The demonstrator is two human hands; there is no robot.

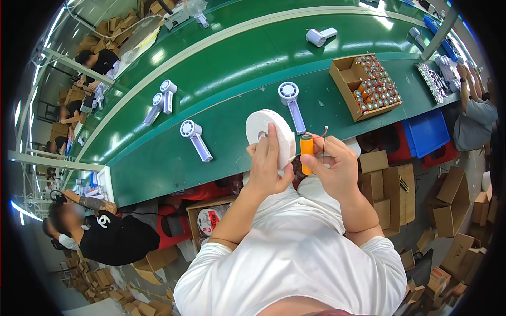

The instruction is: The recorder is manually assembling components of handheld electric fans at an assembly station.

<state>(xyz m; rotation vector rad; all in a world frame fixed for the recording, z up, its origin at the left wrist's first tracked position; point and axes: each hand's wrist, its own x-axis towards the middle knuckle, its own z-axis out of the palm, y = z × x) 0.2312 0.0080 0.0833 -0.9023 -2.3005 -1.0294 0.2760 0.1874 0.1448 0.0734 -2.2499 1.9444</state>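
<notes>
The long green workbench (174,158) fills the upper part of the view and curves toward the rim. On it stands an open cardboard box (345,79) filled with orange cylindrical cells (377,84). Several white handheld fans lie on the green surface; the nearest one (291,102) is just behind the hands.

The left hand (266,168) holds a thick white roll of tape (271,136), the fingers closed around its edge, with fingertips near the centre hole. The right hand (334,163) pinches an orange cylindrical cell (307,150) upright between thumb and fingers, just beside the roll. The cell is above the near edge of the bench, in front of the chest. Thin red wires (322,132) rise from its top.
</notes>
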